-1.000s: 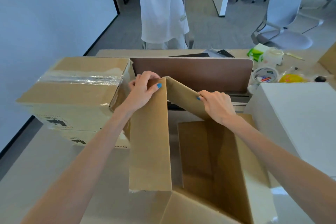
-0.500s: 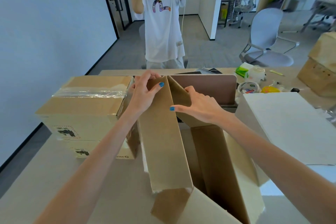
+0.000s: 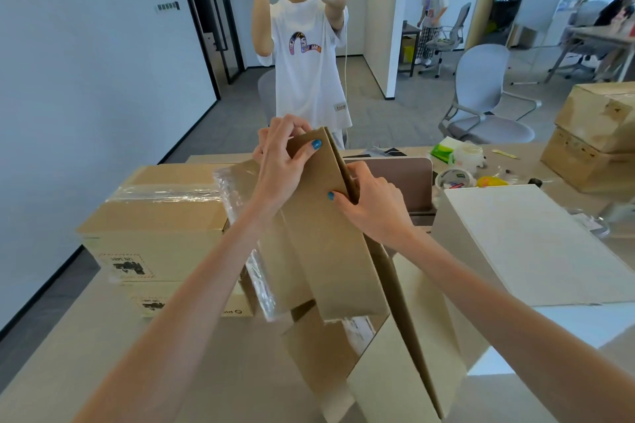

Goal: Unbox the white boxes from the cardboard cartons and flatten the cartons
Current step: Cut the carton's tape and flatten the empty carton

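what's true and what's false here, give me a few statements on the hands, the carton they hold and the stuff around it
1. The left hand and right hand both grip the carton. True.
2. The left carton has its flaps open. False: clear tape holds its top closed.
3. A white box sits on the desk to the right of the hands. True.
4. Someone sits in the grey chair. False: its seat is empty.
5. The carton in the hands lies flat on the desk. False: it stands up, its panels pressed together at the top.
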The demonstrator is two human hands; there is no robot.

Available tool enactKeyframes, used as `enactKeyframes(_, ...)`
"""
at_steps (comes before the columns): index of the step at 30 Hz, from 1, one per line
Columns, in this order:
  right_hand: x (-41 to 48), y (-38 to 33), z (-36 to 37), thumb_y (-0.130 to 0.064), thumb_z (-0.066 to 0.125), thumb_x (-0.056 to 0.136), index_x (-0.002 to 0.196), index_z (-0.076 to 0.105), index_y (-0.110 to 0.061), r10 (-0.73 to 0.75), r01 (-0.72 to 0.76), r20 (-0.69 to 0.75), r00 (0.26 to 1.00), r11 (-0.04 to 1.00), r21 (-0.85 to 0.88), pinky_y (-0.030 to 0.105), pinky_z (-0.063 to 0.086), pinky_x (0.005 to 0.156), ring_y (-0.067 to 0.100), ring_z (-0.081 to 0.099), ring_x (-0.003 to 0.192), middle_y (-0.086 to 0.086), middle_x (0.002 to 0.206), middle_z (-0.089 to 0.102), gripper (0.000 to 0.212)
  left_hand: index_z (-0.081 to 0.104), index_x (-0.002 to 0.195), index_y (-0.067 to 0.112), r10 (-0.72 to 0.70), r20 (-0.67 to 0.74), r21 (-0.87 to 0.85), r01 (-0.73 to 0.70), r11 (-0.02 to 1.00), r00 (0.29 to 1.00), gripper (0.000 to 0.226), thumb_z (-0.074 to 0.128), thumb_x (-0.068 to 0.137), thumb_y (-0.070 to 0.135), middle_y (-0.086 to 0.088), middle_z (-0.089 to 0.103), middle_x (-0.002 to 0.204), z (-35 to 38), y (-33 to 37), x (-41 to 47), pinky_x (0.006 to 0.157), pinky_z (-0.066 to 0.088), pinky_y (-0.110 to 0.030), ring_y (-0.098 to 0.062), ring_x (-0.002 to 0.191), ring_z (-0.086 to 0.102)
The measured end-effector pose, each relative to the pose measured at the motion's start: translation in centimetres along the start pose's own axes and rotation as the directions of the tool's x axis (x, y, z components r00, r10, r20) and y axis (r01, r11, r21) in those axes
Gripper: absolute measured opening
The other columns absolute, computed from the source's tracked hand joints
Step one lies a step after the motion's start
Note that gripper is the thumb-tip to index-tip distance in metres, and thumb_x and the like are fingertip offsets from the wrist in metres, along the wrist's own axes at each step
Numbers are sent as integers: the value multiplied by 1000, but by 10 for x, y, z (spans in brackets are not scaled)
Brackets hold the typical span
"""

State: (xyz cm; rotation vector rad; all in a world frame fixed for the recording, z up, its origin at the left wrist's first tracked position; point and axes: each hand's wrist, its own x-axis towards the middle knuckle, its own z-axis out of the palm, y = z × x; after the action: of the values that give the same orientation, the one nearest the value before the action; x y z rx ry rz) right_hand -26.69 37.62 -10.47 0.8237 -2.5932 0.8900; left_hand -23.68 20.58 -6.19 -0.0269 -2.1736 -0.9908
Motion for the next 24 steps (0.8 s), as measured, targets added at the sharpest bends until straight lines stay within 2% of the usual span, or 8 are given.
enactKeyframes(6, -7, -4, 5, -26, 50, 95, 124, 46, -18, 31, -26, -77, 997, 997, 69, 39, 49, 70, 29, 61, 79, 5, 89, 66, 30, 62, 102, 18, 58, -66, 16, -57, 998, 996, 17, 72, 87, 18, 2, 51, 108, 5, 6, 3, 99, 28, -40, -11, 105, 47)
enactKeyframes(8, -7, -5, 8, -21, 50, 95, 123, 47, -16, 42, -36, -84, 996, 997, 74, 39, 47, 69, 31, 60, 78, 7, 89, 66, 28, 58, 106, 16, 66, -75, -24, -68, 997, 995, 26, 74, 85, 16, 4, 53, 105, 3, 5, 2, 102, 34, -46, -13, 103, 51)
enactKeyframes(10, -9, -6, 9, -18, 50, 95, 122, 47, -14, 46, -38, -98, 994, 996, 82, 41, 48, 69, 32, 60, 77, 7, 88, 66, 27, 52, 113, 15, 75, -56, -52, -78, 996, 996, 39, 76, 83, 16, 5, 55, 104, -4, 2, 5, 103, 39, -44, -13, 101, 54)
enactKeyframes(13, -13, -1, 6, -13, 50, 95, 119, 49, -13, 53, -37, -127, 990, 991, 125, 40, 48, 67, 29, 60, 73, 4, 84, 65, 24, 55, 119, 18, 122, 41, 124, -126, 984, 992, 40, 75, 85, 22, 10, 57, 114, -21, -10, 6, 103, 27, -26, -9, 110, 54)
enactKeyframes(17, -19, 10, -3, -8, 54, 93, 111, 54, -18, 61, -20, -149, 987, 965, 262, 33, 38, 60, 15, 51, 59, -6, 71, 61, 21, 56, 123, 23, 81, 186, 274, -131, 953, 979, 32, 57, 97, 41, 14, 61, 116, -50, -32, 5, 108, 20, -29, -9, 114, 54)
enactKeyframes(20, -20, 13, -8, -13, 54, 92, 109, 53, -28, 62, -18, -118, 991, 941, 339, 43, 51, 69, 21, 59, 69, -2, 78, 66, 22, 56, 122, 26, 36, 318, 286, -132, 949, 947, 44, 33, 99, 56, 19, 61, 102, -63, -37, 4, 108, 27, -38, -6, 97, 55)
enactKeyframes(22, -21, 12, -10, -19, 52, 92, 110, 52, -33, 64, -23, -95, 993, 926, 376, 50, 52, 78, 27, 64, 83, 0, 87, 69, 24, 59, 118, 21, 59, 304, 271, -146, 951, 951, 42, 29, 101, 45, 15, 60, 91, -68, -32, 2, 95, 36, -39, -10, 89, 55)
enactKeyframes(24, -23, 9, -13, -19, 52, 92, 111, 51, -36, 66, -25, -88, 994, 913, 406, 54, 51, 82, 32, 65, 89, 0, 92, 70, 26, 62, 115, 17, 66, 274, 259, -140, 956, 959, 37, 31, 100, 32, 7, 63, 93, -72, -32, 3, 91, 39, -39, -17, 92, 58)
